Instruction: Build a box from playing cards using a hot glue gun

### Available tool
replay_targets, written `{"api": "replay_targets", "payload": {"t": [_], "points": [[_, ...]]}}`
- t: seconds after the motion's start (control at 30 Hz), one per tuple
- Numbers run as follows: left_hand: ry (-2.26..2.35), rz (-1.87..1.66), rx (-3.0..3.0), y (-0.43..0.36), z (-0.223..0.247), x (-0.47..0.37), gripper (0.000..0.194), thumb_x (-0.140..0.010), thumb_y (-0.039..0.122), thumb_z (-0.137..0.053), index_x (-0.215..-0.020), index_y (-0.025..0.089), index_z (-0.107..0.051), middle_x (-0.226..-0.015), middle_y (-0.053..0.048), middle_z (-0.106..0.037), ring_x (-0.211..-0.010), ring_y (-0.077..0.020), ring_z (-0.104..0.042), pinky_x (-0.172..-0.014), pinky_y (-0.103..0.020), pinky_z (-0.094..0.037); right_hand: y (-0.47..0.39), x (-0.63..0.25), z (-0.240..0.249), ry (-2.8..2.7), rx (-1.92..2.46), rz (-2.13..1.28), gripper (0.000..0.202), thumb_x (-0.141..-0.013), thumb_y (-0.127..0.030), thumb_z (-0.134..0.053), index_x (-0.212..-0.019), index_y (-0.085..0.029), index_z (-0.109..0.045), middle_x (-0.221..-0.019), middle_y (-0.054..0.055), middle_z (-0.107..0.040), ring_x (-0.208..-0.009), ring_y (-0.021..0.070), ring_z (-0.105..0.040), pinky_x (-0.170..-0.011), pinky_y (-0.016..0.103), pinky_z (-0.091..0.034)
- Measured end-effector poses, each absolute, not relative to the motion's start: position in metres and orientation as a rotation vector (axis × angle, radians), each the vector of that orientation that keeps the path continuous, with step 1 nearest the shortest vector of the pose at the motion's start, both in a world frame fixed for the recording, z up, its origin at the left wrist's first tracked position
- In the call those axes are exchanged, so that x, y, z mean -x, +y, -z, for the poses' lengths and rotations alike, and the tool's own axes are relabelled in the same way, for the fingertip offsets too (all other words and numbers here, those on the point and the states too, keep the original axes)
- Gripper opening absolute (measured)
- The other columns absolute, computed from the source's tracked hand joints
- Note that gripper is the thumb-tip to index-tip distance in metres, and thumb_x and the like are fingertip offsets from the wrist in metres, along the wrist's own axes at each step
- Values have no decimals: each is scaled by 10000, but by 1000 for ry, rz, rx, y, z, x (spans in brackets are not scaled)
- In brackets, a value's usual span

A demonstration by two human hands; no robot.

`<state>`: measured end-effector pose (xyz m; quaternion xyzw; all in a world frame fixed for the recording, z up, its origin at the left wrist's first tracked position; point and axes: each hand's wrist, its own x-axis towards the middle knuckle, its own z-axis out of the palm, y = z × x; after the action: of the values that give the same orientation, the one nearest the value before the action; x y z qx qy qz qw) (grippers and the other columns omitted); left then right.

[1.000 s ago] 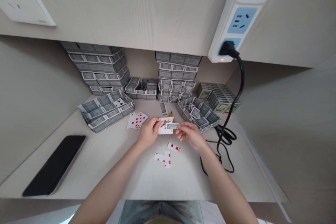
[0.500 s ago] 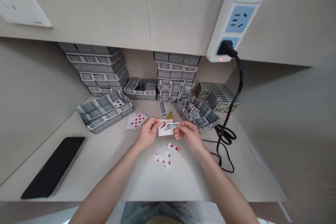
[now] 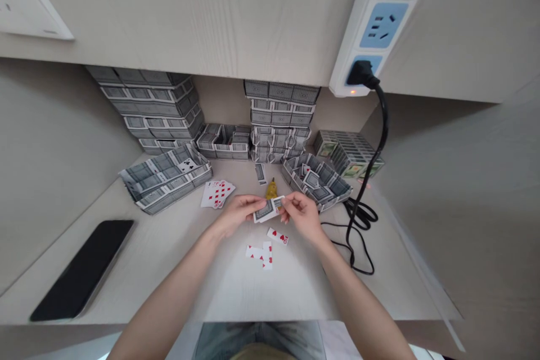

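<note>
Between my two hands is a playing card (image 3: pixel 264 212) with its grey patterned back showing. My left hand (image 3: pixel 237 215) pinches its left end between thumb and fingers. My right hand (image 3: pixel 302 215) is closed at the right end, where a folded or overlapping strip of card (image 3: pixel 278 202) shows. Just behind the cards stands a small yellow bottle (image 3: pixel 271 189), partly hidden. On the desk in front of my hands lie a red-heart card strip (image 3: pixel 278 236) and joined strips with red marks (image 3: pixel 260 253).
Face-up playing cards (image 3: pixel 217 194) lie left of my hands. Trays folded from cards stand at left (image 3: pixel 169 177) and right (image 3: pixel 318 180), with stacked card boxes (image 3: pixel 282 112) behind. A black phone (image 3: pixel 84 270) lies at left. A black power cable (image 3: pixel 379 140) hangs from a power strip (image 3: pixel 371 34).
The card in my left hand showed its face before; now its patterned back shows. My hands have shifted slightly, still holding the card and strip close together.
</note>
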<state>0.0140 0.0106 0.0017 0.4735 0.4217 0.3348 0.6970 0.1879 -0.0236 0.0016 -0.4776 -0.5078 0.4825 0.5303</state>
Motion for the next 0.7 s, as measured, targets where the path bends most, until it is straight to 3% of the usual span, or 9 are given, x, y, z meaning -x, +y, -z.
{"api": "replay_targets", "payload": {"t": [0.4,0.7], "points": [[873,-630,-1268,14,3,-10,244,-626,351,-687,-720,131,-641,-664,0,-634,-599,-102,-539,-583,-213,-394,-27,-185,5,-1322,1130,-1170,247,-757,-430,-557,-705,-190,-536,-547,-25,-555,-423,89,-486,-436,223,-393],[833,-571,-1445,7,-6,-13,344,-655,449,-629,-588,134,-508,-536,43,-491,-517,-74,-432,-508,-194,-322,-28,-185,1,-1408,1137,-1118,254,-769,-435,-542,-686,-195,-528,-534,-30,-511,-453,92,-435,-456,221,-352]]}}
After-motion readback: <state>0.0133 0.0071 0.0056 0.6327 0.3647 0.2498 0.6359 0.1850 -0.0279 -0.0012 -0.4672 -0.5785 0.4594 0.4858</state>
